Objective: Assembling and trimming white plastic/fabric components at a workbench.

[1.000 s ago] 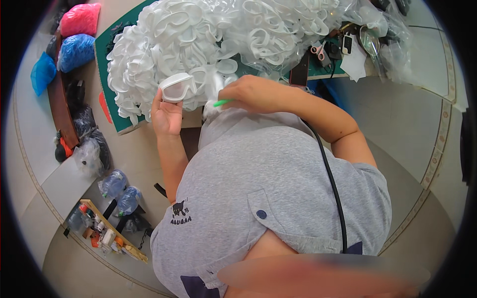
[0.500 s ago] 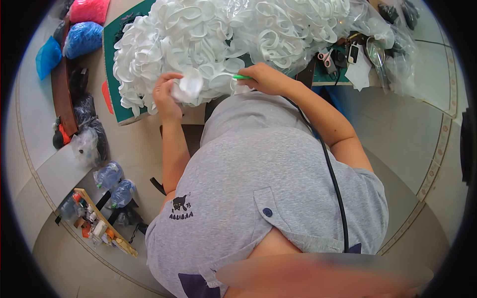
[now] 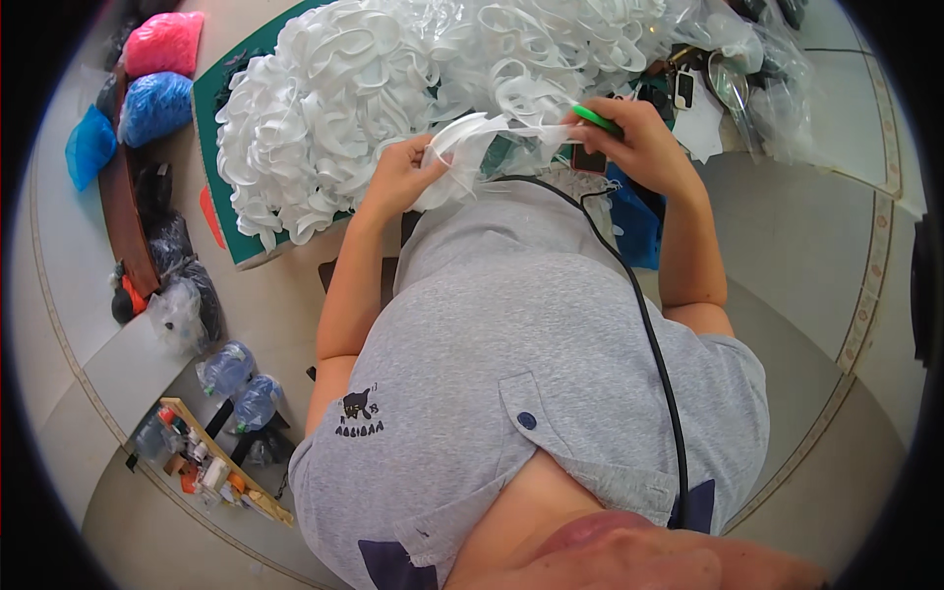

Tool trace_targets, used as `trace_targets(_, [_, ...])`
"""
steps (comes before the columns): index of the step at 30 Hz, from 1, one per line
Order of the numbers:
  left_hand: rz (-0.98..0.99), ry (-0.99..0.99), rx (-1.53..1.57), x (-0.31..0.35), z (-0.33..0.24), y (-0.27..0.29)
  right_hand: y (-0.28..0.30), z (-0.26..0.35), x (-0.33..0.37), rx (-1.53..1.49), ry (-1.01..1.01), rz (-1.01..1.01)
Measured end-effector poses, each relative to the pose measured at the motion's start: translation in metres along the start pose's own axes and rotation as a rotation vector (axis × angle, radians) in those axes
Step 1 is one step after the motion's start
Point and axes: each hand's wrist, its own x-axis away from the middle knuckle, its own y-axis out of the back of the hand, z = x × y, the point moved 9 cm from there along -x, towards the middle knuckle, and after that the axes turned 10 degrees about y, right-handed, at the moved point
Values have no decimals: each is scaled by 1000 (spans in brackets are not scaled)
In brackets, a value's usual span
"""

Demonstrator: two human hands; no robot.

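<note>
My left hand (image 3: 398, 177) is closed on a few curved white pieces (image 3: 462, 138), like soft rings or loops of foam or fabric. From them a thin white strip (image 3: 536, 131) stretches across to my right hand (image 3: 644, 143), whose fingertips pinch its end. A small bright green tool (image 3: 596, 120) is also gripped in my right hand; its working end is hidden. Just beyond both hands lies a large heap of similar white loops (image 3: 324, 108), spread over the green table mat (image 3: 218, 162).
Clear plastic (image 3: 747, 59) covers the heap's right side. At the table's right lie a white paper (image 3: 698, 123) and a dark phone-like device (image 3: 588, 159). A black cable (image 3: 649, 305) runs down my front. Bagged pink (image 3: 162, 44) and blue (image 3: 157, 106) goods stand at far left.
My right hand has moved right, drawing a white strip out taut. My left hand has shifted right and now holds curved white pieces up near the heap's front edge.
</note>
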Motion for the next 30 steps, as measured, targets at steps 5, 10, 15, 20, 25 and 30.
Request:
trace_targets(5, [-58,-67,-111,20,-34,7,-24,-80,70,-467,-364,-49])
trace_targets(10, [-450,-160,-592,42,-66,22,-33,-154,165,-322,-568,-250])
trace_targets(15, [-553,-280,-648,46,-70,17,-55,-182,248,-372,-789,-487])
trace_targets(20, [-589,-331,-682,52,-71,17,-97,-227,323,-506,-1008,-607])
trace_targets(25, [-575,-489,-637,71,-86,17,-81,-246,326,-455,-1003,-892])
trace_targets(30, [-624,-432,-625,82,-89,19,-38,-120,123,-384,-465,-328])
